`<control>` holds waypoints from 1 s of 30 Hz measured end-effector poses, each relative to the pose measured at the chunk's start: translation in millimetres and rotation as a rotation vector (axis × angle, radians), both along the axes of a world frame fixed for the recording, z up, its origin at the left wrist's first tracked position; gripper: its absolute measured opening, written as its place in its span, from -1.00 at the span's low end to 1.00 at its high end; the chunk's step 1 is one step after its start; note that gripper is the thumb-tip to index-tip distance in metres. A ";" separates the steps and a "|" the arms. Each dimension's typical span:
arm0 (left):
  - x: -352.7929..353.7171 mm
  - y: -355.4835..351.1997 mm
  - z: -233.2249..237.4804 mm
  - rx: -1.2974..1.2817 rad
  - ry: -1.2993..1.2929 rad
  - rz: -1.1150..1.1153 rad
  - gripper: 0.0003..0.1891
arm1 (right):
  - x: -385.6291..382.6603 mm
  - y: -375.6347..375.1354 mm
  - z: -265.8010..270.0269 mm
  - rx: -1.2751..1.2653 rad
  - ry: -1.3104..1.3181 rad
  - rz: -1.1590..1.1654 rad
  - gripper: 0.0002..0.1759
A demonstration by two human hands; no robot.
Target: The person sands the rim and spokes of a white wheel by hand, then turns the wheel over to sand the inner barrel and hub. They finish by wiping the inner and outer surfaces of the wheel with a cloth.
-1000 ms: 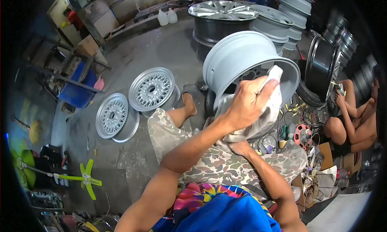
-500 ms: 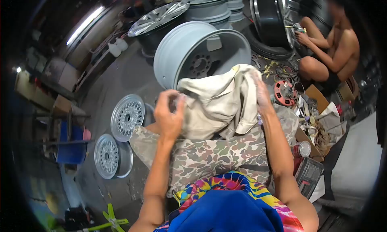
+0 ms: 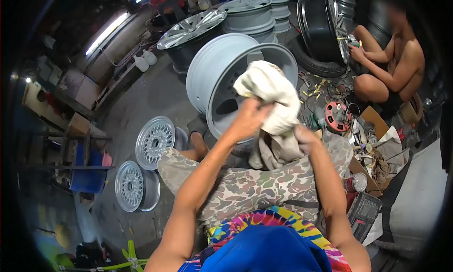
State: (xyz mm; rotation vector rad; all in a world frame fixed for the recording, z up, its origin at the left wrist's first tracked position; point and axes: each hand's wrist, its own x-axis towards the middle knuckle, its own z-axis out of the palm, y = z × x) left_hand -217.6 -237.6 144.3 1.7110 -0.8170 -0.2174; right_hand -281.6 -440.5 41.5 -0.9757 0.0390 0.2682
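A bunched cream cloth (image 3: 276,95) hangs above my camouflage-clad lap, in front of a large grey wheel rim (image 3: 219,66). My left hand (image 3: 252,115) grips the cloth on its left side, fingers curled into the folds. At the cloth's lower right, my right hand (image 3: 307,136) is closed around its edge, slightly blurred. The lower part of the cloth droops between my hands toward my knees and hides part of the rim's opening.
Two mesh-pattern wheels (image 3: 155,142) lie on the floor at left. A seated person (image 3: 396,59) works at a black wheel (image 3: 318,31) at upper right. Right of my knees are a red reel (image 3: 338,116), an open carton (image 3: 375,123) and a black case (image 3: 364,215).
The cloth was spread wide and is now bunched and raised. My left hand has moved right and taken hold of it; my right hand has come lower.
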 end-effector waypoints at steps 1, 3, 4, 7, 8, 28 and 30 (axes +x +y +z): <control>-10.2 -14.4 14.2 0.178 -0.071 -0.050 -0.65 | 20.6 -0.2 -54.6 -0.309 -0.329 -0.381 -0.27; -8.6 -30.5 -4.0 0.295 -0.256 -0.195 -0.65 | 38.3 -12.3 -52.3 -0.985 -0.706 -0.679 -0.41; -10.9 -31.7 -6.7 0.356 -0.382 -0.195 -0.65 | 23.3 -18.9 11.3 -1.349 -0.734 -0.571 -0.54; 6.4 -13.4 20.6 0.247 -0.572 -0.118 -0.61 | 23.3 -20.3 36.9 -0.880 -0.676 -0.430 -0.49; 13.1 -2.5 38.7 0.197 -0.701 0.000 -0.57 | 23.1 -21.3 40.3 -0.646 -0.633 -0.374 -0.46; 154.2 72.6 36.6 0.344 -0.764 0.553 -0.62 | 207.5 87.8 -215.4 -1.648 -0.402 0.247 -0.31; 173.2 79.5 34.2 0.333 -0.763 0.541 -0.64 | 275.3 -1.0 -160.5 -2.172 -0.523 0.419 -0.30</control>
